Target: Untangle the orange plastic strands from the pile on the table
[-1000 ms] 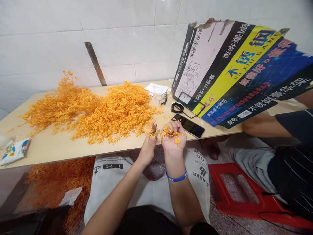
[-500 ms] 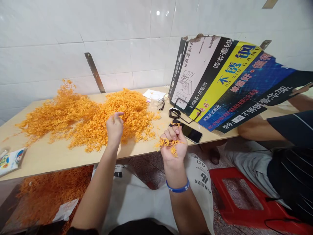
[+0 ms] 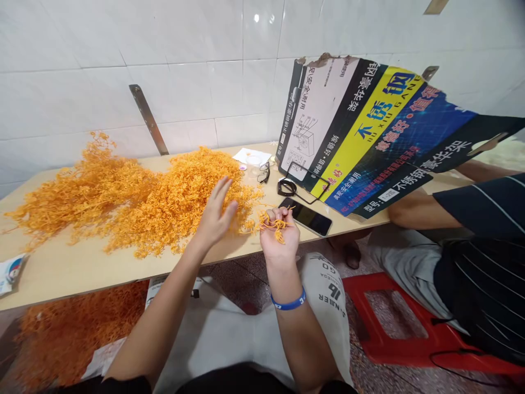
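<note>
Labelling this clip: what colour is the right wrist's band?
The wristband is blue with white markings; see the head view.

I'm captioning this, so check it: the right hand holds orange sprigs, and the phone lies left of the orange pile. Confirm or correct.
One slip: the head view shows the phone to the right of the orange pile, not left. The right hand does hold orange sprigs.

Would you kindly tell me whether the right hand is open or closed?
Closed: the right hand has its fingers curled around orange sprigs.
</note>
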Demonstrator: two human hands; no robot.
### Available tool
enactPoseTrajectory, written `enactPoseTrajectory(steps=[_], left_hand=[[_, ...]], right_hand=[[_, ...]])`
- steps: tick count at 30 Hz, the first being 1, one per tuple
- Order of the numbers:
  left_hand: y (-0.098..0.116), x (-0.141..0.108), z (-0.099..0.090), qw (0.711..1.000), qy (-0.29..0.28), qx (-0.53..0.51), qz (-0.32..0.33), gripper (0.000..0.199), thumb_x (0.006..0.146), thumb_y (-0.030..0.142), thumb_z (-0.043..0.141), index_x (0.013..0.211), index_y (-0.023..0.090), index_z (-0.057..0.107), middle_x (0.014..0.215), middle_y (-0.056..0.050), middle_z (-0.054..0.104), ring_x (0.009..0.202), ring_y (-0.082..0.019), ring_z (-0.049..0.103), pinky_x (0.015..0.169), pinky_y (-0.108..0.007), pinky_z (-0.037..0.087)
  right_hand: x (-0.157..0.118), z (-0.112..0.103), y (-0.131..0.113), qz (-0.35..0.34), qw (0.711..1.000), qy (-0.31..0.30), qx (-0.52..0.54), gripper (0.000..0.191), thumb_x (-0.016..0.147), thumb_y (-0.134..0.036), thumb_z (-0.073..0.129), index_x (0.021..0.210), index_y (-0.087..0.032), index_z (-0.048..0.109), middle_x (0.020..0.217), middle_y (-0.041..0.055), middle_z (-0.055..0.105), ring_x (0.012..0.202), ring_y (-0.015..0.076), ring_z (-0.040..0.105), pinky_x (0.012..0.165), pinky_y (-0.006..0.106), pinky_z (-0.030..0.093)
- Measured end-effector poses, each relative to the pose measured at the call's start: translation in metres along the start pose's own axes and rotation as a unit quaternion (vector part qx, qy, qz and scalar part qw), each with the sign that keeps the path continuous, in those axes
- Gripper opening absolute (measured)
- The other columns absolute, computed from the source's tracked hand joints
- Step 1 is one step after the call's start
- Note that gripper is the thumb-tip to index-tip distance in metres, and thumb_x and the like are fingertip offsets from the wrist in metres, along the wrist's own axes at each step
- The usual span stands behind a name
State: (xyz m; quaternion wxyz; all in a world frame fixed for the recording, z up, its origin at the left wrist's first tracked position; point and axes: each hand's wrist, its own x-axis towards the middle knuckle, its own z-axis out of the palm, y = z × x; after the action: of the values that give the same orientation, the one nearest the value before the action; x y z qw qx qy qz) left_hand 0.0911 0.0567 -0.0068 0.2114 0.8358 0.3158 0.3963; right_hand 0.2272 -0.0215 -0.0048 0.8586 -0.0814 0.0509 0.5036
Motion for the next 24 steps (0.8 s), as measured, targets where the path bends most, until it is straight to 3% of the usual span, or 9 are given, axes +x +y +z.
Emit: enactPoseTrajectory(steps=[2, 5, 8, 11, 14, 18, 21, 23, 24], left_hand=[[0.011, -0.017, 0.005, 0.997, -0.054, -0.026, 0.053, 0.086, 0.083, 0.075, 0.039, 0.152, 0.025, 0.027, 0.159, -0.011, 0.024, 0.148, -0.029, 0.016, 0.12, -0.05, 0.014], [0.024, -0.031, 0.01, 0.99, -0.118, -0.033, 0.066, 0.101, 0.073, 0.079, 0.049, 0.154, 0.028, 0.018, 0.161, -0.01, 0.017, 0.149, -0.033, 0.007, 0.12, -0.054, 0.008], [0.03, -0.032, 0.011, 0.993, -0.111, -0.032, 0.04, 0.074, 0.088, 0.065, 0.043, 0.151, 0.031, 0.028, 0.16, -0.007, 0.024, 0.149, -0.032, 0.006, 0.119, -0.056, 0.002], [0.032, -0.03, 0.009, 0.996, -0.077, -0.042, 0.024, 0.046, 0.098, 0.047, 0.035, 0.138, 0.033, 0.05, 0.154, -0.003, 0.037, 0.149, -0.028, 0.012, 0.119, -0.056, 0.0], [0.037, -0.032, 0.01, 0.995, -0.022, -0.1, 0.008, 0.041, 0.098, 0.044, 0.035, 0.116, 0.028, 0.068, 0.142, -0.004, 0.054, 0.146, -0.027, 0.024, 0.119, -0.055, 0.007], [0.044, -0.033, 0.009, 0.965, 0.056, -0.24, -0.086, 0.042, 0.095, 0.049, 0.042, 0.082, 0.02, 0.07, 0.097, -0.01, 0.074, 0.108, -0.025, 0.065, 0.106, -0.047, 0.04], [0.037, -0.023, -0.005, 0.906, 0.144, -0.355, -0.179, 0.04, 0.093, 0.052, 0.045, 0.071, 0.02, 0.058, 0.054, 0.001, 0.057, 0.057, -0.016, 0.062, 0.081, -0.038, 0.054], [0.026, -0.013, -0.019, 0.88, 0.207, -0.375, -0.208, 0.04, 0.093, 0.052, 0.042, 0.072, 0.021, 0.052, 0.045, 0.007, 0.042, 0.043, -0.011, 0.049, 0.071, -0.033, 0.054], [0.02, -0.007, -0.025, 0.888, 0.213, -0.35, -0.208, 0.039, 0.094, 0.052, 0.041, 0.074, 0.02, 0.053, 0.045, 0.007, 0.04, 0.043, -0.011, 0.047, 0.068, -0.031, 0.053]], right_hand=[[-0.001, 0.0, 0.002, 0.024, 1.0, 0.015, -0.013, 0.045, 0.104, -0.023, 0.021, 0.063, -0.018, 0.039, 0.052, -0.0066, 0.036, 0.043, 0.0069, 0.034, 0.044, 0.016, 0.034], [-0.007, 0.0, 0.008, 0.064, 0.997, 0.012, -0.052, 0.045, 0.104, -0.025, 0.022, 0.063, -0.019, 0.039, 0.052, -0.0067, 0.035, 0.044, 0.0077, 0.034, 0.045, 0.016, 0.037], [-0.015, -0.001, 0.017, 0.085, 0.993, -0.004, -0.082, 0.042, 0.103, -0.028, 0.029, 0.063, -0.02, 0.04, 0.054, -0.0067, 0.035, 0.044, 0.0083, 0.035, 0.046, 0.016, 0.039], [-0.021, -0.001, 0.025, 0.096, 0.993, 0.011, -0.069, 0.041, 0.102, -0.029, 0.032, 0.064, -0.019, 0.043, 0.055, -0.0065, 0.038, 0.046, 0.0076, 0.039, 0.049, 0.015, 0.041], [-0.026, 0.001, 0.03, 0.091, 0.993, 0.0, -0.078, 0.039, 0.102, -0.03, 0.035, 0.065, -0.019, 0.045, 0.056, -0.0064, 0.039, 0.048, 0.0074, 0.041, 0.053, 0.015, 0.044], [-0.035, 0.003, 0.033, 0.066, 0.988, -0.071, -0.124, 0.04, 0.1, -0.036, 0.042, 0.063, -0.019, 0.042, 0.053, -0.0074, 0.032, 0.045, 0.0077, 0.033, 0.049, 0.015, 0.038], [-0.04, 0.004, 0.03, 0.072, 0.983, -0.092, -0.141, 0.04, 0.1, -0.035, 0.042, 0.063, -0.019, 0.04, 0.051, -0.0085, 0.027, 0.042, 0.0079, 0.023, 0.042, 0.015, 0.031], [-0.039, 0.003, 0.026, 0.088, 0.981, -0.092, -0.145, 0.041, 0.101, -0.033, 0.038, 0.063, -0.019, 0.041, 0.05, -0.0086, 0.026, 0.041, 0.0081, 0.02, 0.04, 0.016, 0.028], [-0.038, 0.003, 0.024, 0.093, 0.981, -0.089, -0.144, 0.041, 0.102, -0.032, 0.036, 0.063, -0.019, 0.041, 0.051, -0.0083, 0.027, 0.042, 0.0081, 0.02, 0.04, 0.017, 0.028]])
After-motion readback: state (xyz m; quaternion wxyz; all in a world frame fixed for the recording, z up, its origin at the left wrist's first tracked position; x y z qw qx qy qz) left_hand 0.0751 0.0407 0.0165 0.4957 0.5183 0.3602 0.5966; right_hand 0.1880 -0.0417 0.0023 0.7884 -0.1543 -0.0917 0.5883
